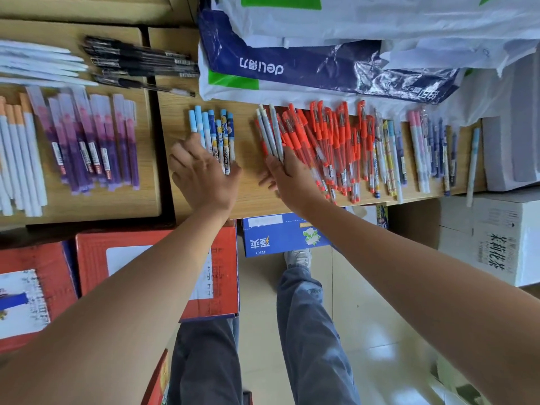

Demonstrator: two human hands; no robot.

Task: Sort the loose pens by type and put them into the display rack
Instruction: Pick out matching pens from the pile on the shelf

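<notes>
Wooden tabletop, red pens heaped, grey pens gripped

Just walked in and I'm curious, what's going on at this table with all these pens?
A person is sorting pens into groups on a wooden table. Their left hand lies open over a small row of blue cartoon pens, while the right hand holds a few grey pens beside a big pile of red pens. Purple pens and black pens already lie grouped on the left. No display rack is in view.
</notes>
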